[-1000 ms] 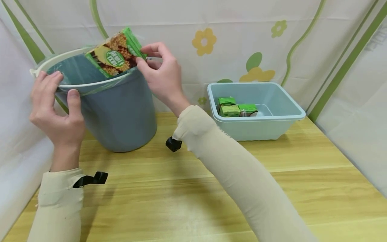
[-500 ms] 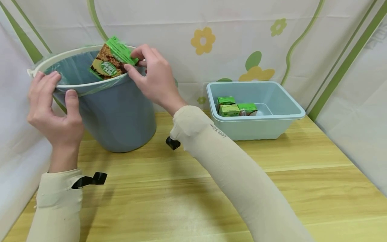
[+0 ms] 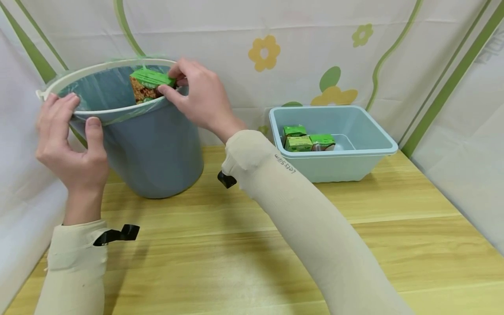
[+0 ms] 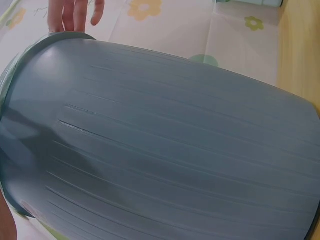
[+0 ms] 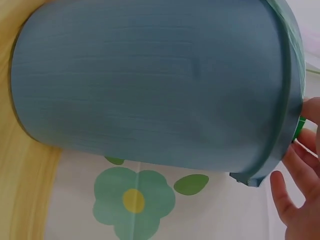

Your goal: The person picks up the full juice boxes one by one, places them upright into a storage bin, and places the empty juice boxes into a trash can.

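Note:
A green and brown snack packet (image 3: 145, 83) is partly below the rim of the blue-grey trash bin (image 3: 157, 148); its lower part is hidden behind the near wall. My right hand (image 3: 202, 96) pinches the packet's right end over the bin's right rim. In the right wrist view, a green bit of the packet (image 5: 299, 127) shows between the fingers. My left hand (image 3: 72, 140) grips the white rim on the left, thumb outside and fingers over the edge. A clear liner (image 3: 98, 92) lines the bin and folds over its rim.
To the right, a light blue plastic basin (image 3: 330, 168) stands on the wooden table (image 3: 189, 262). Several small green boxes or packets (image 3: 299, 144) lie in its left part. A white flower-print curtain (image 3: 299, 57) hangs behind.
My right hand has moved left, and the snack packet has gone from above the rim down into the bin's mouth, its green end tipping flatter. My left hand stays on the rim.

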`<control>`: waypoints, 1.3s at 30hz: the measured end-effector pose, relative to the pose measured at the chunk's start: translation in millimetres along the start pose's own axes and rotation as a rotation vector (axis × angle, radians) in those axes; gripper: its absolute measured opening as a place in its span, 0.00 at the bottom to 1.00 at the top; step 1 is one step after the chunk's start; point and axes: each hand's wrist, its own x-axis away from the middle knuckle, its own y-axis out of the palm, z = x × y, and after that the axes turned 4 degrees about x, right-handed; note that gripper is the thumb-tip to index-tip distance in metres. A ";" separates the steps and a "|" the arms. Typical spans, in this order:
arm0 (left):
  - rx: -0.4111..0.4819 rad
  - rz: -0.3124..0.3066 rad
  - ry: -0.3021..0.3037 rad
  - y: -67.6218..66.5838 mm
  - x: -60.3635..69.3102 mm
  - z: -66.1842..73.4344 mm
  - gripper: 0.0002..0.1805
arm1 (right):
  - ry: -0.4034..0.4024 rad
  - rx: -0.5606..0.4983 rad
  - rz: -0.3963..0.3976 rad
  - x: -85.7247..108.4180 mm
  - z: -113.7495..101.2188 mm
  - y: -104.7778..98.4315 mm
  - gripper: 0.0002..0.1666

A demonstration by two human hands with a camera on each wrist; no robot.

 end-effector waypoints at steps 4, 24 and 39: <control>0.003 -0.001 -0.006 -1.1 0.1 0.4 0.26 | -0.011 0.027 -0.014 -0.6 -1.3 -1.5 0.18; 0.007 0.024 0.027 -7.6 -1.5 -6.7 0.26 | -0.007 -0.070 -0.053 1.3 -0.4 -0.2 0.20; -0.094 -0.083 0.089 -4.8 1.0 5.7 0.30 | -0.010 0.017 -0.125 47.6 64.5 -61.6 0.38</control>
